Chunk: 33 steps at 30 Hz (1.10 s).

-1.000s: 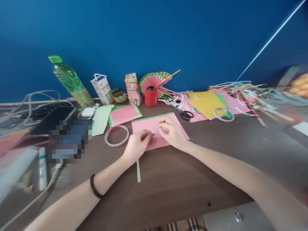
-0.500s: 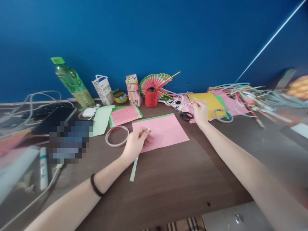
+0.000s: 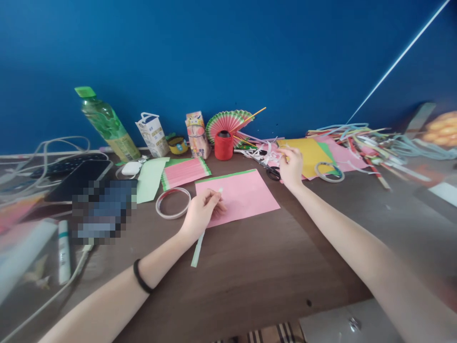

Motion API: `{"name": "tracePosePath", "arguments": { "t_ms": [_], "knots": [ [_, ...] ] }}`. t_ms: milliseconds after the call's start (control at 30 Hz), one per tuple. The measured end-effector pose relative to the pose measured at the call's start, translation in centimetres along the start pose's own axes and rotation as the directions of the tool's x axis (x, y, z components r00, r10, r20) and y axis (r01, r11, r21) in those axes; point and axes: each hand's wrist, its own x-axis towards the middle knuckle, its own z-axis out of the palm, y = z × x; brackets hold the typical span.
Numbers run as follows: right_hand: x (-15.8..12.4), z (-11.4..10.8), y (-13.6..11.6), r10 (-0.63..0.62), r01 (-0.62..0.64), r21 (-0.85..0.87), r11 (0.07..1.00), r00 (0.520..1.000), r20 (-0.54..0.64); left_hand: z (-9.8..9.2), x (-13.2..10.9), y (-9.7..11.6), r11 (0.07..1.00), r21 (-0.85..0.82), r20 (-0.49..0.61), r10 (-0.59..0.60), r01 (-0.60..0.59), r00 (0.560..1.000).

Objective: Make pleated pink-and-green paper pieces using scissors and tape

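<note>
My left hand (image 3: 203, 210) is closed on a pale green paper strip (image 3: 197, 250); one end shows at the fingertips and the other hangs below the wrist. Under the fingers lies a pink sheet of paper (image 3: 246, 195) with a green strip along its far edge. My right hand (image 3: 292, 166) is pinched above a heap of white paper scraps (image 3: 255, 153); whatever its fingertips hold is too small to make out. Black-handled scissors (image 3: 273, 173) lie just left of that hand. A roll of tape (image 3: 173, 216) rests left of my left hand.
At the back stand a green bottle (image 3: 107, 124), two cartons, a red thread spool (image 3: 223, 145) and a folded paper fan (image 3: 228, 121). Yellow paper (image 3: 310, 155) and a second tape roll (image 3: 329, 179) lie at right. Phones and cables are at left.
My right hand has shifted slightly left and up, now partly covering the scissors' handles. My left hand and the paper strip stay almost where they were.
</note>
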Motion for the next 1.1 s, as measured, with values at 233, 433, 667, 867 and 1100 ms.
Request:
{"name": "tracePosePath", "arguments": {
  "t_ms": [233,433,667,867,1100],
  "knots": [
    [0.1,0.1,0.9,0.173,-0.176,0.097,0.98,0.984,0.038,0.0,0.0,0.0,1.0,0.007,0.017,0.002,-0.002,1.0],
    [0.1,0.1,1.1,0.286,-0.294,0.229,0.928,0.956,0.066,0.0,0.0,0.0,1.0,-0.004,0.009,-0.002,0.002,1.0],
    [-0.5,-0.4,-0.9,0.2,-0.25,0.11,0.962,0.918,0.343,-0.1,0.0,0.0,0.997,0.064,-0.002,0.047,-0.047,0.999],
    [-0.6,-0.1,0.4,0.264,-0.222,-0.163,0.961,0.911,0.317,-0.3,0.1,-0.3,0.989,0.117,0.003,0.085,-0.085,0.996],
    [-0.7,0.1,0.5,0.063,-0.034,-0.096,0.995,0.944,0.324,-0.4,0.1,-0.2,0.997,0.008,-0.003,0.083,-0.083,0.997]
  ]
}}
